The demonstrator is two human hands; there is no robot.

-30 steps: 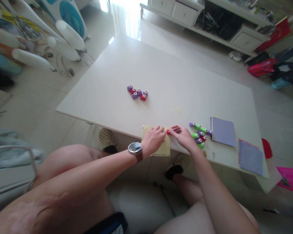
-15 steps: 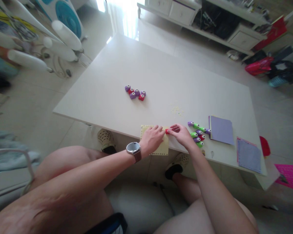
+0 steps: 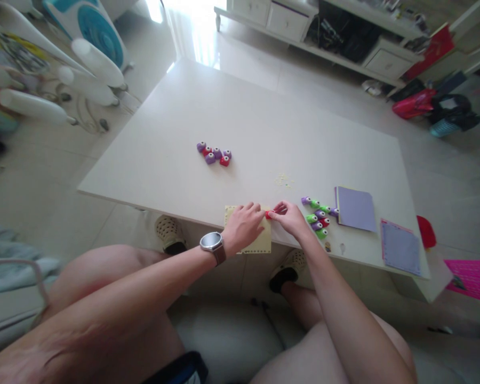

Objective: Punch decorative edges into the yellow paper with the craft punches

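Red plastic shows between the right hand's [image 3: 290, 218] fingers: a small red paper punch [image 3: 268, 214], pinched at the upper right corner of a pale yellow paper sheet [image 3: 260, 242] that overhangs the near edge of the desk [image 3: 264, 122]. The left hand [image 3: 243, 228] lies flat on the sheet with fingers spread, pressing it down; a wristwatch [image 3: 212, 242] sits on that wrist. Just right of the hands lies a cluster of green, purple and red punches [image 3: 318, 217], and beyond it a purple paper stack [image 3: 355, 208] and a bluish sheet [image 3: 400, 247]. A second group of purple and red punches [image 3: 214, 153] sits well apart, toward the middle of the desk, with tiny yellow paper scraps [image 3: 284, 180] between the two groups. As I judge it, the risk is the sheet: hanging over the edge, it could slide or buckle if the left hand eases off, putting the punch off line. A sweep of the right forearm could also knock the nearby punches.
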